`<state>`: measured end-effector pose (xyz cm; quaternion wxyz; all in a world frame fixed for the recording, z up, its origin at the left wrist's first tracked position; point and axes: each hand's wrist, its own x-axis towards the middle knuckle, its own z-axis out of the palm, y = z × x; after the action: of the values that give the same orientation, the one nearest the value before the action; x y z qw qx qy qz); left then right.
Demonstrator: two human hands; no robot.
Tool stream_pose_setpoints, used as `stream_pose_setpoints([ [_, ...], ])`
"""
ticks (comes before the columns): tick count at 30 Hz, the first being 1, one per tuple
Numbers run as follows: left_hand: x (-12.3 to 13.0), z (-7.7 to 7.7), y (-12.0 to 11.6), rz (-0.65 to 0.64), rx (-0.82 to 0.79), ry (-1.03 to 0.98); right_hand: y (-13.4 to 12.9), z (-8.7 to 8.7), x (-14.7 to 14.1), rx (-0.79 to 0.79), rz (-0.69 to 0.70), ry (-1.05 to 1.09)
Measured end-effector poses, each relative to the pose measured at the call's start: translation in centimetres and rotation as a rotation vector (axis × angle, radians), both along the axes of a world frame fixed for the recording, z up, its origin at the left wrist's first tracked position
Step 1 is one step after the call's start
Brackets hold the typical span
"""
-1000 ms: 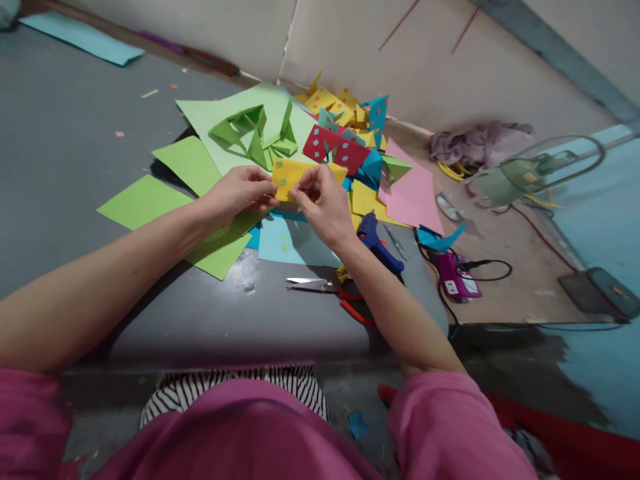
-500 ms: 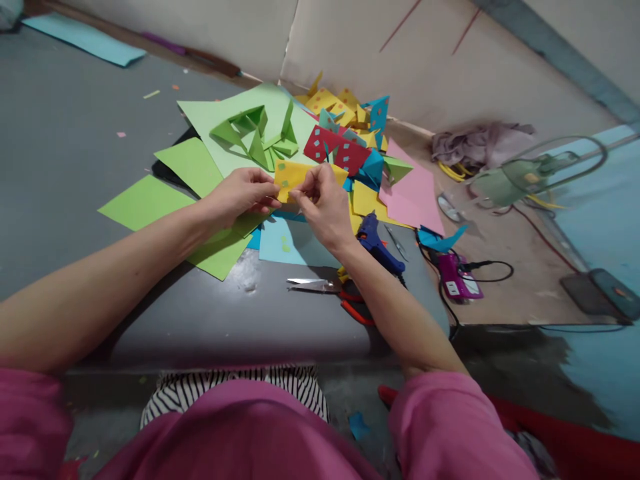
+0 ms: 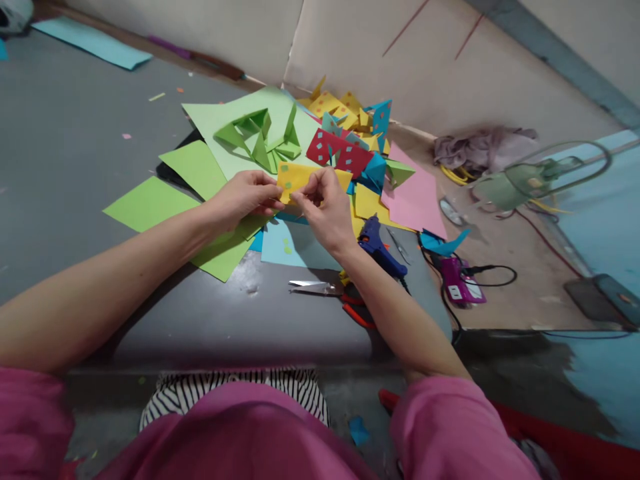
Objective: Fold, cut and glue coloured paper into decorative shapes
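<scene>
A yellow paper piece (image 3: 296,175) with small green squares stuck on it is held up between both hands. My left hand (image 3: 253,195) pinches its left edge. My right hand (image 3: 326,210) is closed at its front side, thumb and fingertips together; a thin dark-tipped tool, perhaps tweezers, seems to stick up from behind its fingers. Beneath the hands lies a light blue sheet (image 3: 280,250) with small green bits on it. Folded green paper shapes (image 3: 255,137) rest just beyond, on a pale green sheet (image 3: 200,117).
Scissors (image 3: 315,287) with red handles lie near the front edge, partly under my right forearm. To the right are a blue glue gun (image 3: 375,247), tweezers (image 3: 399,245) and a purple power socket (image 3: 459,283) with cables. Red, yellow and blue folded papers (image 3: 345,107) pile up at the back.
The view has shifted slightly, so everything sits a little further right and lower. Both hands keep their hold on the yellow paper, with hardly any other movement.
</scene>
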<state>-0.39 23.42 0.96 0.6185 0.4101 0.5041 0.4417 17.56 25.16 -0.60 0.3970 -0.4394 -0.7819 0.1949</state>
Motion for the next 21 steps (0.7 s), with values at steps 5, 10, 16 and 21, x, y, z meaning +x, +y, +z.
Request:
stream_pose_setpoints([
  [5,0.04,0.23,-0.12,0.001,-0.004,0.01,-0.37,0.25,-0.12,0.068,-0.019,-0.068],
  [10,0.1,0.14,-0.16,-0.014,0.011,-0.005,-0.26,0.09,-0.12,0.107,-0.026,-0.096],
  [16,0.0,-0.15,0.05,0.001,0.006,-0.031,-0.23,-0.29,0.05,0.134,-0.025,-0.09],
  [21,-0.04,-0.19,0.19,0.019,-0.001,-0.044,-0.34,-0.09,0.55,0.189,-0.028,-0.143],
])
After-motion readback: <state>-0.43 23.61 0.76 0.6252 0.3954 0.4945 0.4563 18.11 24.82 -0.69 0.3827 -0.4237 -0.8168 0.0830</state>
